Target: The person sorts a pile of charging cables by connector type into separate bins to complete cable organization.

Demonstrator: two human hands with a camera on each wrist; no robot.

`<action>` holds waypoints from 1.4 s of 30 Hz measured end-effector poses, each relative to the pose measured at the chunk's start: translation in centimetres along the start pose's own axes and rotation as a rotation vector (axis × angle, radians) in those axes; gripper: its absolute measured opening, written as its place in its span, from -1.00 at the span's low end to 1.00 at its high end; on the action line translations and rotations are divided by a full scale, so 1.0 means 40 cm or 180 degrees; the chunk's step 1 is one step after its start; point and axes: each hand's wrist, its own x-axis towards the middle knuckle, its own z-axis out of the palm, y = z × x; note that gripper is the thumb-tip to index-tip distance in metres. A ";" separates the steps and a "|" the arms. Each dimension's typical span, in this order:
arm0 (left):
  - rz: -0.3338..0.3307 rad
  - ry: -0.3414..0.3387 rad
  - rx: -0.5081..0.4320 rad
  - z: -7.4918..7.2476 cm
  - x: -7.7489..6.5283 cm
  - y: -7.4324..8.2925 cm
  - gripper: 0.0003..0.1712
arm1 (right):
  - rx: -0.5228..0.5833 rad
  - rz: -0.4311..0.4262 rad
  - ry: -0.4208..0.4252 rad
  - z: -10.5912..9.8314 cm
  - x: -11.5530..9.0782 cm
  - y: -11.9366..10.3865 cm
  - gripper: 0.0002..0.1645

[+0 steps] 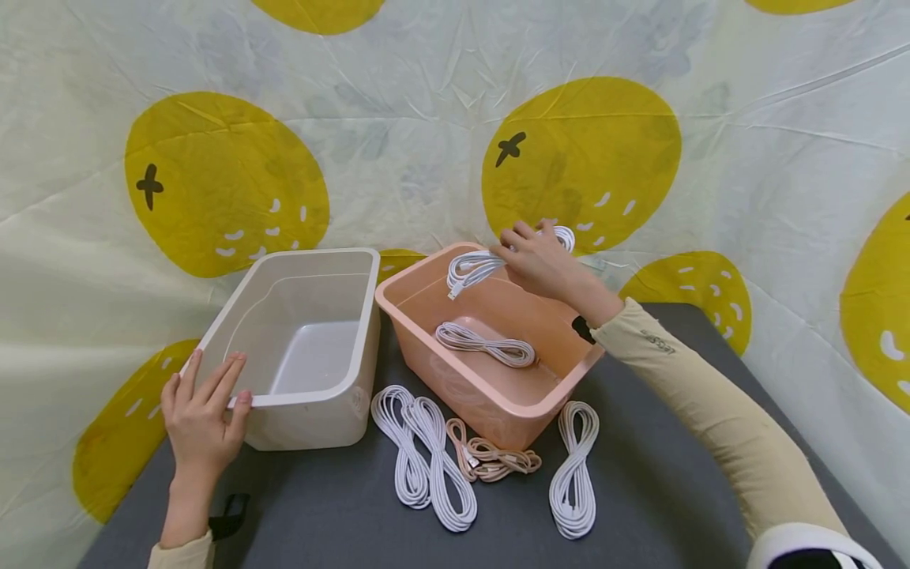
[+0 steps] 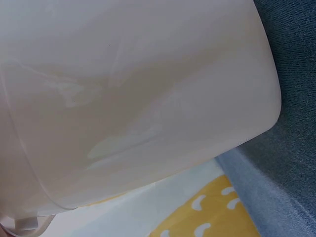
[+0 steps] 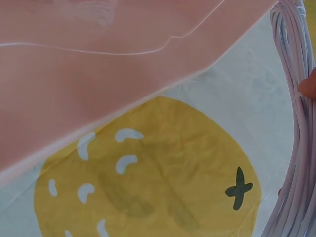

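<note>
My right hand point(image 1: 535, 259) grips a coiled white cable point(image 1: 475, 269) by its middle, over the far rim of the peach plastic bin point(image 1: 455, 371). One end of the bundle with a plug hangs to the left; in the right wrist view the cable point(image 3: 295, 113) runs down the right edge with a fingertip on it. Inside the peach bin lies another white cable bundle point(image 1: 486, 344). My left hand point(image 1: 202, 419) rests on the near left corner of the white plastic bin point(image 1: 313, 419), fingers extended over its rim. The bin's outer wall point(image 2: 148, 98) fills the left wrist view.
On the dark table point(image 1: 298, 506), two overlapping white cable bundles point(image 1: 426, 458) lie before the bins. A beige cable bundle point(image 1: 494, 458) sits against the peach bin's front, and another white bundle point(image 1: 574, 470) lies to its right. A patterned curtain point(image 1: 412, 118) hangs behind.
</note>
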 end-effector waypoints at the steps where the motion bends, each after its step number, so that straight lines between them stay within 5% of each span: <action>1: 0.0000 0.0013 -0.0003 0.000 0.000 -0.001 -0.33 | 0.0002 0.0016 -0.0037 0.002 0.002 -0.001 -0.71; 9: -0.0020 0.0018 0.0002 0.003 -0.003 -0.007 -0.34 | 0.0038 0.0081 -0.0180 0.017 0.009 -0.009 -0.68; 20: -0.0014 0.0016 0.0002 0.004 -0.002 -0.007 -0.34 | 0.0287 0.0029 0.0042 0.004 -0.019 0.003 -0.67; 42: -0.0012 -0.0026 0.0043 -0.004 0.001 0.000 -0.34 | 0.0358 -0.0069 0.0232 -0.040 -0.150 0.010 -0.71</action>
